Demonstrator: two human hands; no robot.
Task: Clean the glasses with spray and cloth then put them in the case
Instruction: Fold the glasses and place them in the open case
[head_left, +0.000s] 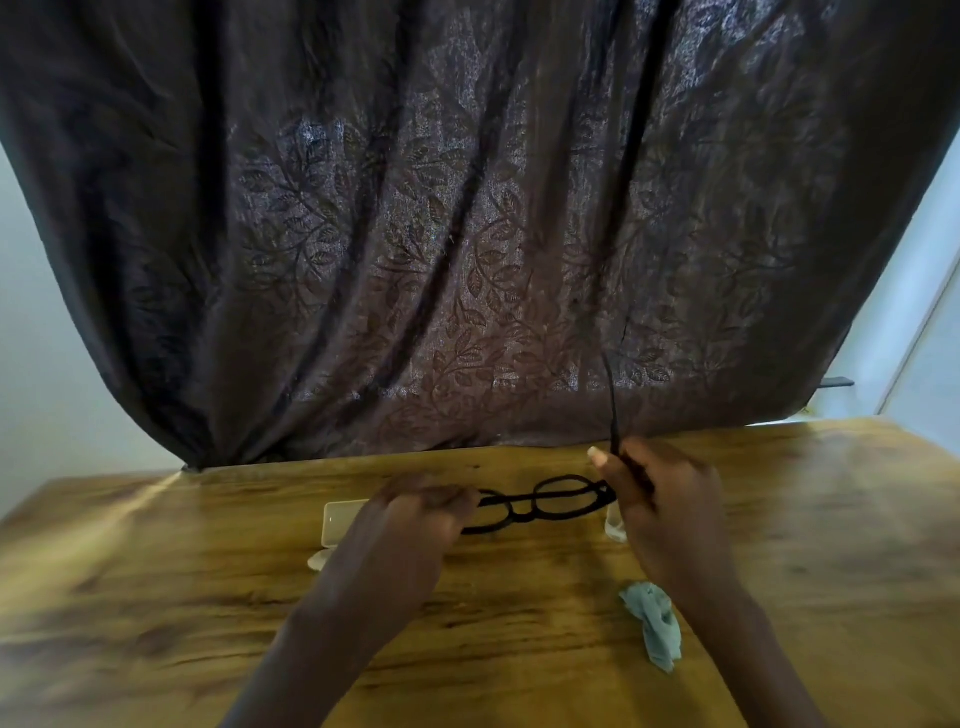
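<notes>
Black round-framed glasses (540, 501) are held just above the wooden table (208, 597), between both hands. My left hand (415, 525) grips the left end of the frame. My right hand (665, 499) pinches the right end, where one temple arm (613, 400) sticks up. A pale flat case (340, 522) lies behind my left hand, partly hidden by it. A crumpled light-green cloth (654, 629) rests on the table beside my right wrist. A small pale object (615, 525), mostly hidden behind my right hand, may be the spray; I cannot tell.
A dark leaf-patterned curtain (467, 234) hangs right behind the table's far edge. White wall shows at both sides. A small whitish scrap (318, 561) lies by the case's near end.
</notes>
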